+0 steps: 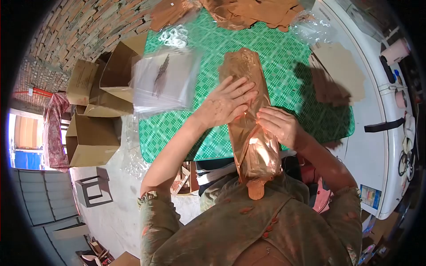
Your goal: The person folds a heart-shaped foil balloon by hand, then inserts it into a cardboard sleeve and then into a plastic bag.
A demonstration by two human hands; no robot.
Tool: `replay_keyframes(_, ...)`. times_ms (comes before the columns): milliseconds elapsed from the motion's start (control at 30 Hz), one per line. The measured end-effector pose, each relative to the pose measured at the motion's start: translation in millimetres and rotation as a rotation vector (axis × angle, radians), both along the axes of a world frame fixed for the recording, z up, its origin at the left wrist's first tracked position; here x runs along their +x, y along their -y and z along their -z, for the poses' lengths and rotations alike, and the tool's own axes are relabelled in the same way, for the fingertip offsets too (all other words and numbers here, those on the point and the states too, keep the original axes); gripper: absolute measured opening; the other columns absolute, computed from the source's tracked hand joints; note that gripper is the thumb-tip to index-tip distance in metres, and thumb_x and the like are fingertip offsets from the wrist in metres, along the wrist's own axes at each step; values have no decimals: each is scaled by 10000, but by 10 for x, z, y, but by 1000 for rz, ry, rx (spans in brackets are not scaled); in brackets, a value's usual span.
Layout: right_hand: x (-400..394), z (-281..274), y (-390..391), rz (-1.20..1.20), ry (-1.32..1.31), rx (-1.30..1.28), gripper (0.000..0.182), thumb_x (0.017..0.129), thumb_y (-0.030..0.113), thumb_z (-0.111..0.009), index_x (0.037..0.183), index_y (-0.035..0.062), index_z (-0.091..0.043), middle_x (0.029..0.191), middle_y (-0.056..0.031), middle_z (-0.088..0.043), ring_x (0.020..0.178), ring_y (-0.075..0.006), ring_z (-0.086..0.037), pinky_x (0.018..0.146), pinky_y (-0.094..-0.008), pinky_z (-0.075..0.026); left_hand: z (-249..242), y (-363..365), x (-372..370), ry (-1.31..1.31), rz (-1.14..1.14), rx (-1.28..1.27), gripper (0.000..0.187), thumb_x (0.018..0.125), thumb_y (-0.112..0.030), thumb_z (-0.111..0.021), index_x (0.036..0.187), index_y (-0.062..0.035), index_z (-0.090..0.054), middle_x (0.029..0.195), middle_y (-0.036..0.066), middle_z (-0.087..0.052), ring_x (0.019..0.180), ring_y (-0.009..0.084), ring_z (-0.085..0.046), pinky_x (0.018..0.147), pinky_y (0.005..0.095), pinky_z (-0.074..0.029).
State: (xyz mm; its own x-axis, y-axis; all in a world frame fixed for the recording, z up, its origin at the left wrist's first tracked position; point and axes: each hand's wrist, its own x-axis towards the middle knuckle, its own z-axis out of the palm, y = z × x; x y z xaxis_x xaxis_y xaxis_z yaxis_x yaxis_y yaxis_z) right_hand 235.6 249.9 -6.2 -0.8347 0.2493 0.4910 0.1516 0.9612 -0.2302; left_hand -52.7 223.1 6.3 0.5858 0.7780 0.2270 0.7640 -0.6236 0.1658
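A long, shiny clear plastic bag (254,148) with brown, fabric-like material inside lies over the near edge of the green checked table. Its lower end hangs against my clothing, where a brown tip (256,189) sticks out. My left hand (226,101) rests flat on the bag's upper part, fingers stretched out and slightly apart. With bent fingers, my right hand (280,126) grips the bag's right side near the middle. Its fingertips press together on the plastic, and what lies directly under them is hidden.
Clear plastic sleeves (165,82) are stacked left on the green tablecloth (208,146), below white rings (175,36). Brown pieces (248,13) pile at the far edge. Beige card pieces (339,73) lie right, beside a white machine (377,146). Open cardboard boxes (95,142) stand left.
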Motion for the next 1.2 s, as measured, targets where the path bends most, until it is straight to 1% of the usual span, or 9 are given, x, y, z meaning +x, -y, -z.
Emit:
replay_keyframes(333,-91,-187,-26,-36,-18,-16,331,824,117,-728,1139,23,-771,1133,-137,-759,1120,-291,-717,978,-423,-589,164,-22,-22,14,8,3,572,1075,-387,-556,1606,-184,-486,1701,78,-396,1587,313,-322,1325,502,-203)
replay_keyframes(467,-125,-248,-392,-39,42,-506,280,826,77,-769,1097,2,-763,936,-191,-765,824,-330,-752,776,-424,-596,211,-40,-25,50,17,25,569,1050,-380,-593,1578,-183,-514,1683,72,-420,1578,305,-340,1318,507,-217)
replay_keyframes(500,-154,-275,-438,96,206,-884,191,909,113,-754,1070,12,-764,925,-172,-774,793,-250,-744,770,-379,-576,205,-45,-18,52,14,36,556,1036,-371,-603,1557,-186,-536,1675,68,-432,1571,298,-353,1308,512,-242)
replay_keyframes(600,-315,-303,-724,95,283,-1015,238,1043,240,-686,1083,19,-763,842,-37,-746,817,-66,-647,767,-301,-548,144,5,-40,212,18,-20,539,999,-341,-630,1512,-186,-575,1660,64,-449,1564,287,-368,1302,516,-265)
replay_keyframes(700,-389,-292,-848,7,203,-1399,296,1080,255,-660,1148,-20,-747,1033,26,-736,925,-49,-640,829,-263,-530,181,-44,-52,19,32,79,559,947,-243,-672,1493,-174,-571,1610,87,-489,1519,286,-419,1290,510,-295)
replay_keyframes(833,-401,-264,-908,102,218,-1493,358,1075,323,-662,1183,-6,-753,1033,14,-741,911,-63,-662,783,-259,-543,23,-66,-16,374,76,-55,527,999,-212,-652,1507,-138,-537,1527,151,-532,1458,369,-444,1248,520,-326)
replay_keyframes(1000,-416,-203,-951,258,213,-1581,409,1049,353,-702,1212,-19,-745,1039,-10,-740,937,-100,-689,766,-283,-574,-304,-32,24,416,-62,-107,493,1013,-267,-662,1464,-95,-563,1512,210,-520,1386,445,-474,1186,537,-377)
replay_keyframes(1100,-402,-54,-1014,258,191,-1577,400,1058,341,-677,1241,-13,-711,1079,-29,-738,897,-106,-722,735,-302,-614,-137,44,-104,665,-144,-201,415,996,-273,-687,1348,-56,-658,1474,210,-544,1362,438,-477,1200,551,-338)
replay_keyframes(1200,-441,-154,-959,270,149,-1610,397,1034,337,-725,1163,-37,-753,978,-42,-735,826,-131,-712,669,-328,-602,-7,274,-299,600,-166,-171,333,984,-278,-706,1209,-35,-738,1377,162,-605,1312,383,-506,1143,524,-363)
